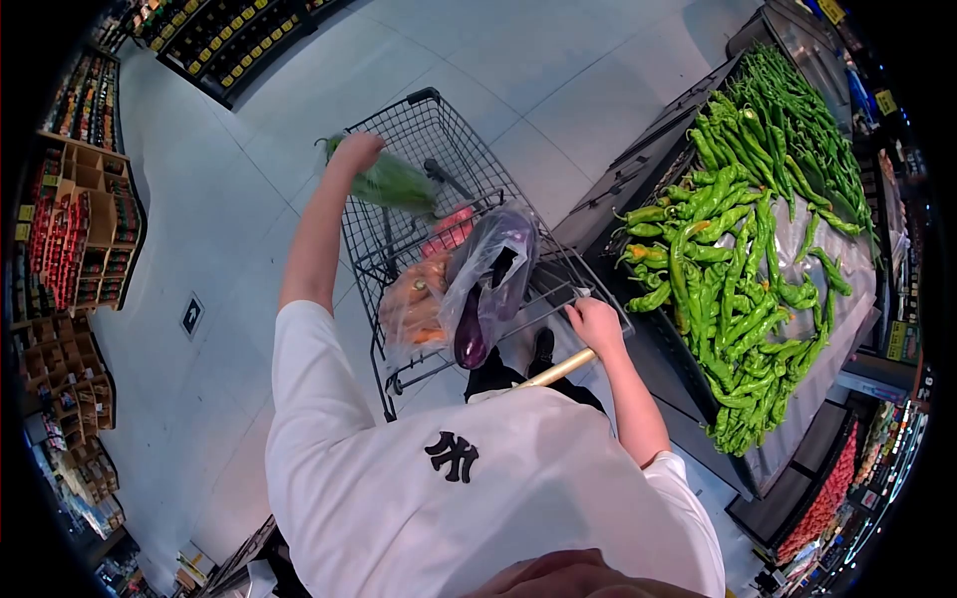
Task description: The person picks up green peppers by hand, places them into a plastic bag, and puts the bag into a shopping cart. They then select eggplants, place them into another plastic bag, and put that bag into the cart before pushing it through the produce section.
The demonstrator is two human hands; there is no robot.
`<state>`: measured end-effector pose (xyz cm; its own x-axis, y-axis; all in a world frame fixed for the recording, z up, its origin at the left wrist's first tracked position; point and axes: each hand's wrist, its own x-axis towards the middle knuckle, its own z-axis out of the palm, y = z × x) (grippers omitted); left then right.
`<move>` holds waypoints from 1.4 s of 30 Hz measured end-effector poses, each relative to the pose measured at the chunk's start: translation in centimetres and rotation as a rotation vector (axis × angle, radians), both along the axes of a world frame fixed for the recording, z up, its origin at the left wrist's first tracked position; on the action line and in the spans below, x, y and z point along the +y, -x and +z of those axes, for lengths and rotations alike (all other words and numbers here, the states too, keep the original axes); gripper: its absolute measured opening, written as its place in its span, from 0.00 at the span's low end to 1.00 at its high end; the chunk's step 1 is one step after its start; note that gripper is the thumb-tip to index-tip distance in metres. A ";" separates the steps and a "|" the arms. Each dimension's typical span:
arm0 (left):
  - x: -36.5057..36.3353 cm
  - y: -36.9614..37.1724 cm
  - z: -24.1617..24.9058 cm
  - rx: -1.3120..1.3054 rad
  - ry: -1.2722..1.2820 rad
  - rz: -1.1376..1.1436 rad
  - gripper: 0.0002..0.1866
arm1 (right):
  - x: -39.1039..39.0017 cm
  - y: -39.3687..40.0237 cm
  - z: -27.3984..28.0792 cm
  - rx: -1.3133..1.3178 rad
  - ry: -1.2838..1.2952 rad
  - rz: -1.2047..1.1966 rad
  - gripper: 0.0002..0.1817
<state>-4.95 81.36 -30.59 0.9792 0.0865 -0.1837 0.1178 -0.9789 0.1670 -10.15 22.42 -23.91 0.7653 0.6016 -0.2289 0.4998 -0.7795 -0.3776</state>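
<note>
A wire shopping cart stands in front of me. My left hand reaches over its far left side, closed on a clear plastic bag of long green vegetables; their exact kind is hard to make out. In the near part of the cart, a clear bag of carrots lies beside a bag of dark purple eggplants. A pink package shows behind them. My right hand is closed around the cart's near right edge, by the tan handle bar; a small whitish bit shows at its fingertips.
On the right, a produce stand bears a heap of green peppers, with thin green beans at the far end. Stocked shelves line the left. Pale tiled floor lies between, with an arrow sign.
</note>
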 end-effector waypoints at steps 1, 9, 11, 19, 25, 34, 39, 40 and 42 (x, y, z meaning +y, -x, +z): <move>0.6 0.6 -1.1 0.016 -0.013 0.000 0.06 | -0.1 0.1 0.0 0.001 -0.002 -0.005 0.15; 0.7 8.5 -8.3 0.129 0.100 0.199 0.06 | -0.7 0.0 -0.6 -0.009 -0.060 -0.011 0.16; -0.4 11.6 -9.4 0.233 0.194 0.294 0.05 | -0.7 0.0 -0.7 -0.011 -0.080 -0.021 0.15; -4.3 25.2 -11.0 -0.206 0.638 0.895 0.10 | -1.1 0.1 -0.3 -0.001 -0.095 -0.020 0.15; -16.5 46.0 -17.9 -0.051 0.440 1.138 0.08 | -2.0 -0.1 -1.2 0.041 -0.073 0.068 0.15; -36.0 61.3 -7.7 0.339 1.189 1.686 0.22 | -3.1 -0.6 -2.9 0.114 0.001 0.282 0.17; -39.0 53.8 1.7 -0.298 1.142 1.564 0.29 | -3.0 -1.2 -3.8 0.210 0.066 0.378 0.19; -39.3 51.9 2.1 -0.407 1.139 1.568 0.28 | -2.8 -1.5 -3.8 0.277 0.106 0.403 0.20; -41.0 48.1 1.0 -0.514 0.927 1.560 0.24 | -2.4 -2.1 -4.8 0.353 0.155 0.469 0.22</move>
